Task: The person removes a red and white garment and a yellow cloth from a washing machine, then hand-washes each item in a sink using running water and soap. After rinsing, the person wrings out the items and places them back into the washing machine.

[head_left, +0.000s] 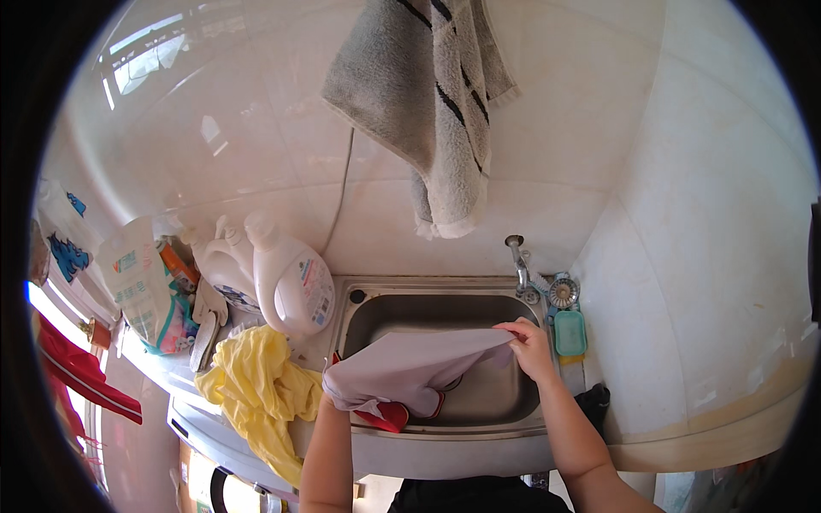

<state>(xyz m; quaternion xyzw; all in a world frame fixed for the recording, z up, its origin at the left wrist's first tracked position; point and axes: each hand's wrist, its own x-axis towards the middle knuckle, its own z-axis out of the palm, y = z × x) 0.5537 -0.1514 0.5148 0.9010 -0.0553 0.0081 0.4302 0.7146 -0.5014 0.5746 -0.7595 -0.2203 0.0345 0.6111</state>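
A pale lilac cloth (pixel 410 362) is stretched above a stainless steel sink (pixel 487 410). My right hand (pixel 528 346) pinches its upper right corner between thumb and fingers. The cloth's left end covers my left hand, so those fingers are hidden; only the wrist shows beneath it. Red fabric with dark edging (pixel 390 417) lies partly under the cloth at the sink's front left rim. A crumpled yellow cloth (pixel 256 378) rests on the counter left of the sink, hanging over its front edge.
Large white detergent bottles (pixel 298 282), a scrubbing brush (pixel 205 340) and plastic packages (pixel 138 282) crowd the left counter. A metal tap (pixel 518 263), a drain strainer (pixel 564 291) and a green soap dish (pixel 570 333) are at the back right. A gray towel (pixel 410 96) hangs above.
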